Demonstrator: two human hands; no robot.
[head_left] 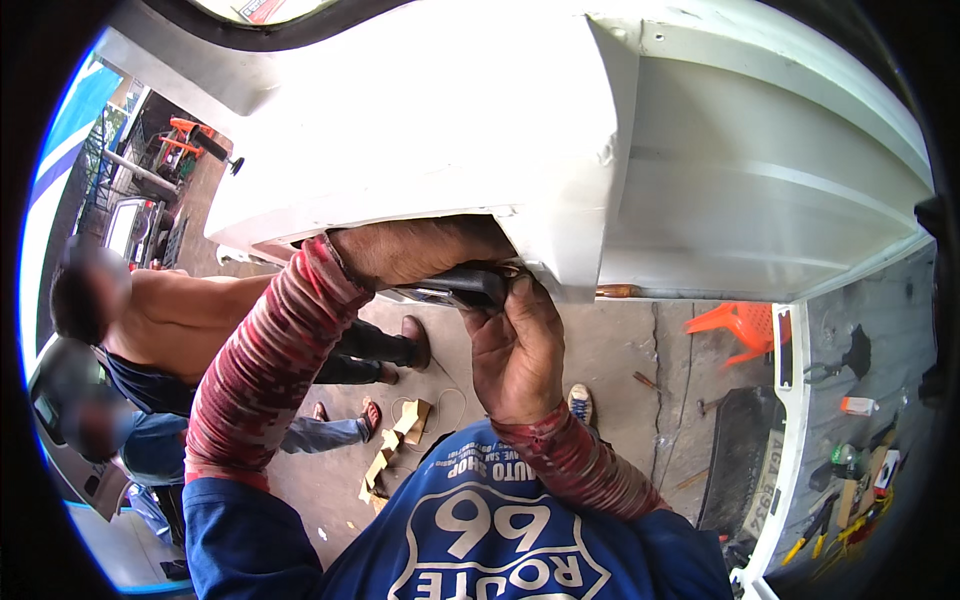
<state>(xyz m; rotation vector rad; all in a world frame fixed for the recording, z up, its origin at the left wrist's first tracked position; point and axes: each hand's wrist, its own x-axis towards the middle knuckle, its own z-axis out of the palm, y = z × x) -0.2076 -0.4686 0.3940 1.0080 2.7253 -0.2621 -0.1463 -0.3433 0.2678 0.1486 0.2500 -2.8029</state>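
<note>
A white car body panel fills the upper part of the view. My left hand reaches up under its lower edge, fingers closed around a dark, glossy tool-like piece. Just below, my right hand is raised with its fingertips pinching the right end of that same dark piece, close to the panel's corner. Both forearms wear red patterned sleeves. What the piece joins to behind the panel is hidden.
Two other people crouch at the left. Cardboard scraps lie on the concrete floor. An orange plastic stool stands at the right, beside a loose white bumper part and scattered hand tools.
</note>
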